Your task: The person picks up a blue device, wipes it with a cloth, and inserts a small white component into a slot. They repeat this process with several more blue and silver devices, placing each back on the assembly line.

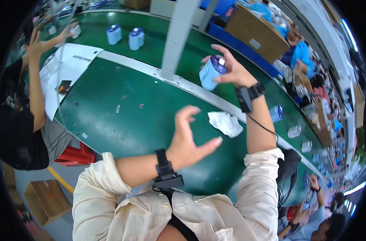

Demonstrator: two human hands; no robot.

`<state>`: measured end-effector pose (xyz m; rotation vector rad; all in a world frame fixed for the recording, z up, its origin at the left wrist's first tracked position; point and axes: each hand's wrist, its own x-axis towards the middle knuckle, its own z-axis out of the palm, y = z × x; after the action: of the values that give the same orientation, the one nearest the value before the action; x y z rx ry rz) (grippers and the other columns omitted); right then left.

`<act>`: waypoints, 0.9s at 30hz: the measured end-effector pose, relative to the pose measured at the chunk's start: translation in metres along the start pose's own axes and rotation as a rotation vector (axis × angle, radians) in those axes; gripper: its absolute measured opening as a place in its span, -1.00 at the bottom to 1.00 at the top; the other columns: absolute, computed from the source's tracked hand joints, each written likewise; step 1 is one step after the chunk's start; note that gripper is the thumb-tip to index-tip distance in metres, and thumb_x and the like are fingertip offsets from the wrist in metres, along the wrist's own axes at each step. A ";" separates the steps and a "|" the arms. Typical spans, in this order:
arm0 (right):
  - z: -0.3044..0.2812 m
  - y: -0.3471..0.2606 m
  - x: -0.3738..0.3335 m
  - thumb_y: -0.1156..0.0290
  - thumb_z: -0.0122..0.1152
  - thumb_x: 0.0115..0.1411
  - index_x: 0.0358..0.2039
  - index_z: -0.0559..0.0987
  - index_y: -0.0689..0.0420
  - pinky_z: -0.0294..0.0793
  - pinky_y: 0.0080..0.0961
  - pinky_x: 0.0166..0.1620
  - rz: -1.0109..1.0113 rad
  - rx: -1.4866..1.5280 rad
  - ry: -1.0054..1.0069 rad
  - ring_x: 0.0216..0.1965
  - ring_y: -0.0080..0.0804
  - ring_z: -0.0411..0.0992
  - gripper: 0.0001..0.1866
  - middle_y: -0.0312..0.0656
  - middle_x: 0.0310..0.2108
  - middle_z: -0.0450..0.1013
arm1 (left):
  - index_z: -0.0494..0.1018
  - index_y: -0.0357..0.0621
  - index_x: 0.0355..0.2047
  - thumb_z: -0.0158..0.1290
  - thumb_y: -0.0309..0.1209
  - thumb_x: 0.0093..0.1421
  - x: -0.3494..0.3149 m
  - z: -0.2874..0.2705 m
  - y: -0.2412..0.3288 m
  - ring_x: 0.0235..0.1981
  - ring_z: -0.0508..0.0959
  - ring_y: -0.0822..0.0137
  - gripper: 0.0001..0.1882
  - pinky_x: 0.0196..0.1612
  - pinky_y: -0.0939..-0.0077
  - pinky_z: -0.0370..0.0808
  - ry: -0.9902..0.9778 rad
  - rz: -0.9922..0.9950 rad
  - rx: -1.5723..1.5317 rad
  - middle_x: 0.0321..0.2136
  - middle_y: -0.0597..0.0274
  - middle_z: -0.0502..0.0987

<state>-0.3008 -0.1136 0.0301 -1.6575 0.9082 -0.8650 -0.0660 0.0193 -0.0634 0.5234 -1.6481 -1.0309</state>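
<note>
At the table's far side, my right hand (232, 69) curves around a light-blue plastic device (211, 73) with a dark purple top and a small white square on it. The thumb lies against its near side, one finger stands away from it, and the other fingers are partly hidden behind. My left hand (187, 142) hovers over the green table (126, 128), thumb and fingers apart, holding nothing. A crumpled white cloth or tissue (226, 124) lies between my two hands.
Similar blue devices (114, 34) stand on the green strip beyond a metal rail (130, 63), with more to the right (276, 113). A metal post (175, 40) rises from the rail. A cardboard box (255, 34) sits at the back. At left, a co-worker's hand (68, 30) holds a whitish device.
</note>
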 end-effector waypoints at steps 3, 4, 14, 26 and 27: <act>0.039 -0.038 -0.075 0.59 0.43 -0.20 0.37 -0.09 0.15 0.30 -0.20 0.19 0.012 0.219 -0.163 0.12 -0.10 0.35 0.17 0.02 0.07 0.34 | -0.02 -0.19 0.24 0.40 -0.34 -0.12 0.014 0.004 0.010 0.18 0.21 0.14 0.02 0.21 0.22 0.24 0.014 -0.264 -0.416 0.14 -0.03 0.16; 0.052 -0.042 -0.094 0.56 0.44 -0.20 0.37 -0.10 0.16 0.29 -0.22 0.20 -0.033 0.218 -0.287 0.13 -0.10 0.34 0.18 0.01 0.08 0.33 | -0.04 -0.17 0.28 0.41 -0.35 -0.13 0.018 0.008 0.015 0.22 0.17 0.16 0.06 0.26 0.25 0.20 -0.002 -0.464 -0.782 0.18 -0.04 0.14; 0.133 -0.075 -0.200 0.46 0.45 -0.12 0.26 0.27 0.19 0.31 -0.30 0.17 -0.228 -0.495 0.041 0.09 -0.13 0.36 -0.12 -0.06 0.03 0.37 | 0.21 -0.13 0.22 0.45 -0.41 -0.16 0.008 -0.003 0.019 0.06 0.43 0.37 -0.06 0.14 0.45 0.38 -0.765 -0.482 -0.650 0.03 0.18 0.40; 0.139 -0.066 -0.206 0.55 0.35 -0.02 -0.31 0.63 0.20 0.42 -0.42 -0.27 -0.367 -0.896 0.338 -0.31 -0.23 0.43 -0.80 -0.15 -0.36 0.48 | 0.39 -0.23 -0.01 0.48 -0.34 -0.20 0.002 0.004 0.025 -0.16 0.55 0.38 -0.26 -0.09 0.49 0.50 -0.580 -0.096 -0.113 -0.18 0.18 0.53; 0.141 -0.063 -0.206 0.56 0.35 -0.01 -0.33 0.63 0.20 0.41 -0.45 -0.30 -0.315 -0.871 0.406 -0.34 -0.27 0.43 -0.82 -0.17 -0.39 0.48 | 0.38 -0.24 -0.02 0.49 -0.32 -0.21 0.000 0.005 0.027 -0.18 0.55 0.36 -0.25 -0.11 0.48 0.51 -0.504 -0.053 -0.041 -0.19 0.16 0.53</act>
<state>-0.2620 0.1411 0.0357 -2.4676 1.4621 -1.1315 -0.0663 0.0352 -0.0416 0.2921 -2.0534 -1.3067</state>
